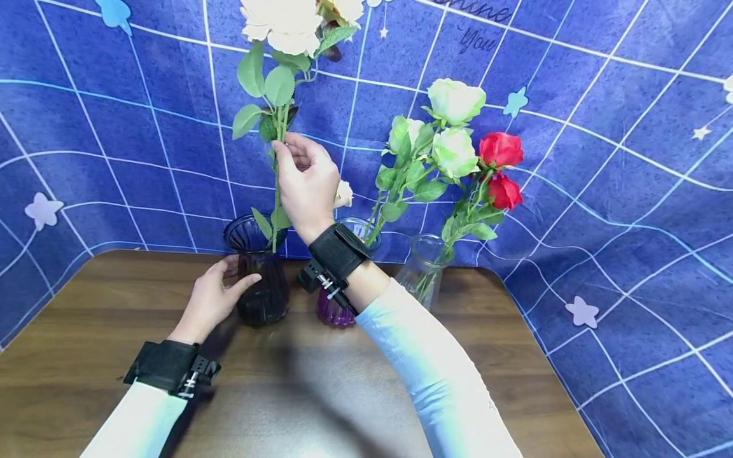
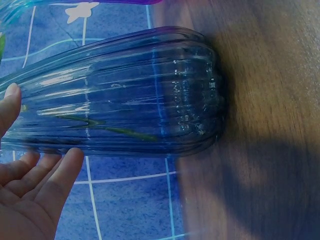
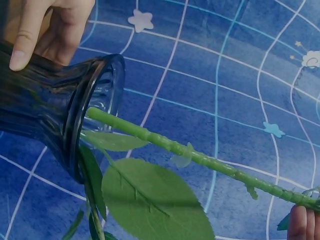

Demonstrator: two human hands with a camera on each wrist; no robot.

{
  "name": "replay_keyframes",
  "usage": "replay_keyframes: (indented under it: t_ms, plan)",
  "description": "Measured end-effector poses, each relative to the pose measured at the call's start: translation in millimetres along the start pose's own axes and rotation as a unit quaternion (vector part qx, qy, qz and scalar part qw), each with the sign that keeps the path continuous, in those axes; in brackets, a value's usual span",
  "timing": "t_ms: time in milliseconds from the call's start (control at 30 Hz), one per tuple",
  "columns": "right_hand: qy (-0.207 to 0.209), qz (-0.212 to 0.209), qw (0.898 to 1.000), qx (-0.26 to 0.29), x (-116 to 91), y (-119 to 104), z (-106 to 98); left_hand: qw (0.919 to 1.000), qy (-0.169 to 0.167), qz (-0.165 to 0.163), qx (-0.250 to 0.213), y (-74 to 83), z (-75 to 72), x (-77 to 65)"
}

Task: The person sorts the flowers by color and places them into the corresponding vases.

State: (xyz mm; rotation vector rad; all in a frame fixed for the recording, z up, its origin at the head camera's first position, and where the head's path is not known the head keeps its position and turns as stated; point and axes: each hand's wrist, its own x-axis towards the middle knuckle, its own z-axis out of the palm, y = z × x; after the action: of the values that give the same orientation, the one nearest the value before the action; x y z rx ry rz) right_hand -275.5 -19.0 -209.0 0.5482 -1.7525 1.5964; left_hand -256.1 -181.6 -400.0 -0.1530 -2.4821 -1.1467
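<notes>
My left hand (image 1: pixel 209 299) holds a dark, ribbed glass vase (image 1: pixel 265 292) by its side, thumb and fingers on either side of it. The vase stands upright on the table. Above it, my right hand (image 1: pixel 309 184) pinches the green stems of pale cream roses (image 1: pixel 283 25), whose blooms reach the top of the head view. One cut stem (image 3: pixel 165 142) has its end right at the vase mouth in the right wrist view. A thinner stem (image 2: pixel 130 134) shows through the glass in the left wrist view. Leaves (image 3: pixel 155 200) hang beside the rim.
Right of the dark vase stands a purple-based glass vase (image 1: pixel 335 313), partly behind my right wrist. White-green roses (image 1: pixel 455 152) lean nearby. A clear vase (image 1: pixel 424 254) farther right has red roses (image 1: pixel 501 149). A blue patterned cloth (image 1: pixel 172 140) hangs behind the wooden table (image 1: pixel 143 280).
</notes>
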Motion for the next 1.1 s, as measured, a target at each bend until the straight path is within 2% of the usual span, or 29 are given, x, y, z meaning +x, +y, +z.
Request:
replay_keyframes:
  t_ms: [367,533,767,1100]
  plan:
    - [0.031,-0.004,1.000,0.007,0.9,7.9,4.4,1.0000,-0.004,-0.004,-0.007,2.8,-1.0,1.5]
    - [0.033,0.009,0.999,0.012,-1.5,14.4,4.2,0.9999,-0.002,-0.005,-0.012,3.5,-1.2,1.6]
    - [0.046,0.005,0.999,0.016,-0.3,17.3,3.4,0.9999,-0.002,-0.006,-0.011,1.3,0.8,1.2]
    - [0.031,0.018,0.999,0.010,-4.5,18.8,9.2,0.9998,-0.008,-0.015,-0.010,2.2,-0.8,-0.2]
